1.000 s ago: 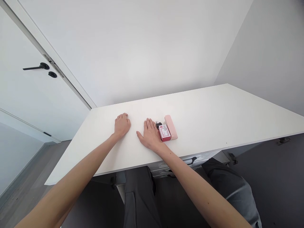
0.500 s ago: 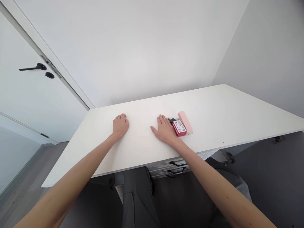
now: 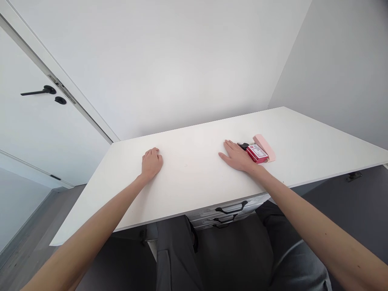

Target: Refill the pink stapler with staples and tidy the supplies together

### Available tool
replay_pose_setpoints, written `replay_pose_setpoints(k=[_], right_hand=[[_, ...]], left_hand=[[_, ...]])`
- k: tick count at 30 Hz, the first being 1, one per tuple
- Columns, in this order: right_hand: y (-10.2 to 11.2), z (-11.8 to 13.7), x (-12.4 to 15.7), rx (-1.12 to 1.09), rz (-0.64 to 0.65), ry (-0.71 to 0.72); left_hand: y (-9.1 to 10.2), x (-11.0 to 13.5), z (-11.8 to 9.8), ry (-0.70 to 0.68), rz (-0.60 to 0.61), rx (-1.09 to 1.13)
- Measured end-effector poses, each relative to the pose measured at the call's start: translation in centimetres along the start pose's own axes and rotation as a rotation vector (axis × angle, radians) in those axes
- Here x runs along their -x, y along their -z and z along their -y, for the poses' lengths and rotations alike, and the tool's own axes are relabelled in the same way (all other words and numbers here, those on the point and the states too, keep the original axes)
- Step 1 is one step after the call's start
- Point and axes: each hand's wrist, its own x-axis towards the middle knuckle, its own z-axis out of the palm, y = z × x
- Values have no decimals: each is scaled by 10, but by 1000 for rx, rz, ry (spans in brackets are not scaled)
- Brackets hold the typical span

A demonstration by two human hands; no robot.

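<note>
My right hand point(image 3: 238, 157) lies flat on the white tabletop point(image 3: 194, 182), fingers stretched out and thumb apart. Its outer edge is against a small group of things. Nearest to it is a small black object point(image 3: 243, 146), partly hidden, whose kind I cannot make out. Beside that sits a small red and white box point(image 3: 257, 153) with a printed label. A long pink case point(image 3: 264, 147) lies along the box's far right side. On the left part of the tabletop rests my left hand point(image 3: 152, 162), its fingers curled in, with nothing seen in them.
A white wall rises behind the tabletop, and a grey wall point(image 3: 339, 72) stands on the right. At the left is a white door with a black handle point(image 3: 38, 91). Below the front edge are drawers with black pulls point(image 3: 232, 207) and my legs in grey trousers point(image 3: 177, 250).
My right hand has slid to the right across the tabletop, and the black object, the red and white box and the pink case have moved right with it. My left hand has stayed in place.
</note>
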Motion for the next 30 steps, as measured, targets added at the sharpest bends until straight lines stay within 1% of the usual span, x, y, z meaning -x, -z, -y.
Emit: replay_pose_setpoints(k=[6, 11, 14, 19, 26, 30], right_hand=[[12, -43, 4, 19, -15, -60], [15, -65, 5, 3, -69, -140], [11, -69, 4, 5, -120, -169], [10, -68, 3, -15, -167, -255], [7, -76, 3, -67, -199, -234], [7, -73, 6, -48, -198, -221]], left_hand=[[1, 0, -1, 7, 3, -1], [3, 0, -3, 12, 3, -6], [4, 0, -3, 13, 1, -10], [4, -1, -3, 7, 1, -12], [3, -1, -1, 2, -3, -10], [2, 0, -2, -6, 0, -9]])
